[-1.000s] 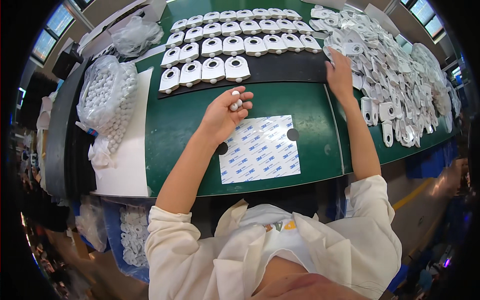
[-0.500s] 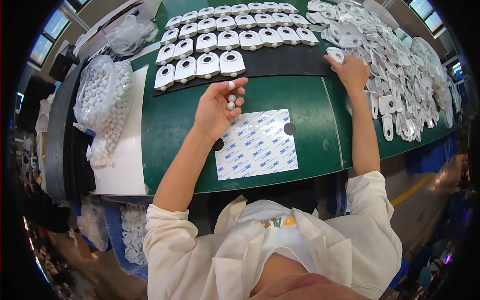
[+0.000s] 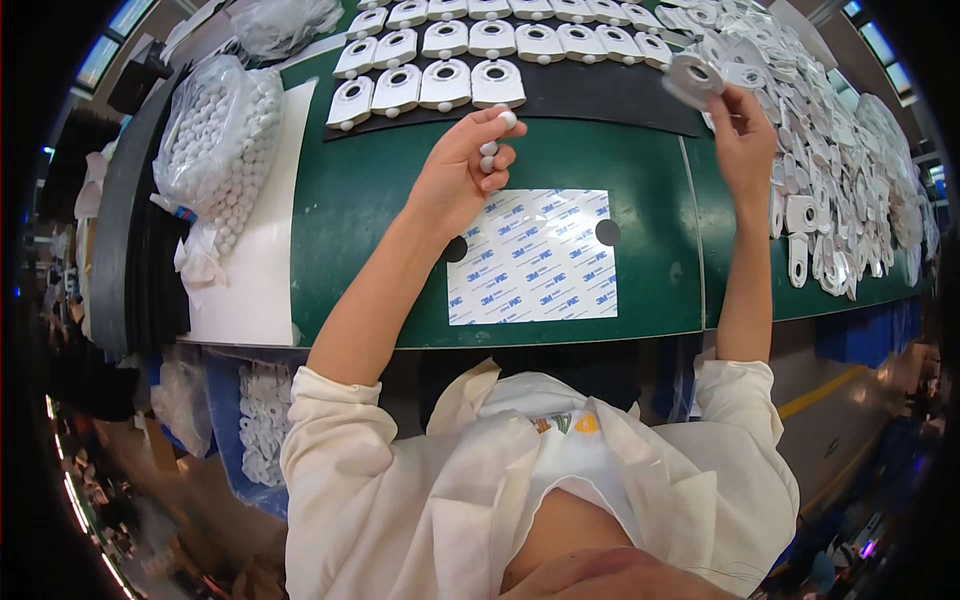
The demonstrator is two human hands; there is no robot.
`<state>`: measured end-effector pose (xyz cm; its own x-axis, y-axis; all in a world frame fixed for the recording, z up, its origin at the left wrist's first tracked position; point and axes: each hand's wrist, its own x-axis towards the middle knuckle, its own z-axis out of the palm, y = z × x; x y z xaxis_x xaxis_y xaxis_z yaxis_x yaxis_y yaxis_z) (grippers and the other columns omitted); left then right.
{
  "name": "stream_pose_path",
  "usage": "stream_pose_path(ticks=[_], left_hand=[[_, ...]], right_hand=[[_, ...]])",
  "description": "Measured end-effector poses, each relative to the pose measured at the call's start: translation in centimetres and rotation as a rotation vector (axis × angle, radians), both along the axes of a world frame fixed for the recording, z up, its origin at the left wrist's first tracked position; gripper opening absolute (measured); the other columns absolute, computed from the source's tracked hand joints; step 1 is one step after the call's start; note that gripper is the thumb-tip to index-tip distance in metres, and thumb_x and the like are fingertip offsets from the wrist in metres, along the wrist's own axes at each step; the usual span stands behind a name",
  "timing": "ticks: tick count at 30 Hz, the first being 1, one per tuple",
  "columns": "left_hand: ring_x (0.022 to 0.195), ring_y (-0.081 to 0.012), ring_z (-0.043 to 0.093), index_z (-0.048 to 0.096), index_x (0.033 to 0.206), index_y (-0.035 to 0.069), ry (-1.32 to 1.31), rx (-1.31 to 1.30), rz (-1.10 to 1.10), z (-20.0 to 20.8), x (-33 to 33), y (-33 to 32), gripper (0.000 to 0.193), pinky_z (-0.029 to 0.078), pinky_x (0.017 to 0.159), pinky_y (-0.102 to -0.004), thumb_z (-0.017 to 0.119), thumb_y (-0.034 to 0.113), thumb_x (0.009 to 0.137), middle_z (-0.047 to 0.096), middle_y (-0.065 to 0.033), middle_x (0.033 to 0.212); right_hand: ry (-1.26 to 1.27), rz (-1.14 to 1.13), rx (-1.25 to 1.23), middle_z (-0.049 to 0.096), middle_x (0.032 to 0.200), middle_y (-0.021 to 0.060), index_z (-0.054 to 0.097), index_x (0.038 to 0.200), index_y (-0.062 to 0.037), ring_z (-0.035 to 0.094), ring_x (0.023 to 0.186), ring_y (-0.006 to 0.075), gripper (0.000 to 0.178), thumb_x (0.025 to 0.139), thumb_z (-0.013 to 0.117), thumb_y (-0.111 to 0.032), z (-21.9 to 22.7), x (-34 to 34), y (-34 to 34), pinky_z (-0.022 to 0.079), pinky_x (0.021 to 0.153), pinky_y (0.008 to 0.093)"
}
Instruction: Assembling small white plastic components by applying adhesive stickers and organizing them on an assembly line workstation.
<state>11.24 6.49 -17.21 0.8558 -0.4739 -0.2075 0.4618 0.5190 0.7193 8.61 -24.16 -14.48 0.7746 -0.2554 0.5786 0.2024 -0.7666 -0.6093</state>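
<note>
My left hand [image 3: 462,172] is curled around small white balls [image 3: 488,149]; three show, one of them pinched at the fingertips. It hovers over the green table, just in front of the rows of white plastic parts [image 3: 445,84]. Each of these has a dark-rimmed round hole, and many show a white ball at the near edge. Between thumb and fingers, my right hand [image 3: 746,150] grips a similar white plastic part [image 3: 692,80], blurred and raised beside the pile of loose white parts [image 3: 835,180].
The rows rest on a black mat [image 3: 610,100]. A white sheet with blue print [image 3: 532,262] lies on the green table [image 3: 365,215] near me. On the left stands a clear bag of white balls [image 3: 215,150]. A blue bin of white parts [image 3: 228,425] sits below the table edge.
My right hand has lifted a white plastic part off the pile's edge. The view has shifted, so the rows sit higher. My left hand still holds the balls, its fingers curled more tightly.
</note>
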Motion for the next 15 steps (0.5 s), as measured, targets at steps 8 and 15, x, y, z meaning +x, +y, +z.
stream_pose_path(ticks=[8, 15], left_hand=[[0.062, -0.0051, 0.043, 0.056, 0.098, 0.004, 0.005, -0.042, -0.027, -0.6, 0.1, 0.2, 0.023, 0.030, 0.043, -0.0163, 0.061, 0.024, 0.088, 0.058, -0.0044, 0.093], [0.060, -0.0034, 0.044, 0.061, 0.102, 0.004, -0.047, -0.005, 0.002, -0.2, -0.1, -0.2, 0.022, 0.030, 0.042, -0.0152, 0.064, 0.018, 0.085, 0.062, -0.0056, 0.093]], right_hand=[[0.445, 0.793, 0.641, 0.059, 0.090, 0.0034, 0.052, 0.103, -0.0022, 0.055, 0.078, 0.0082, 0.012, 0.090, 0.052, -0.004, -3.3, -4.1, 10.1, 0.045, 0.070, 0.0228], [0.561, 0.806, 0.593, 0.055, 0.090, 0.0011, 0.049, 0.102, -0.0032, 0.052, 0.078, 0.0062, 0.013, 0.090, 0.052, -0.005, -4.0, -4.6, 10.1, 0.044, 0.070, 0.0210]])
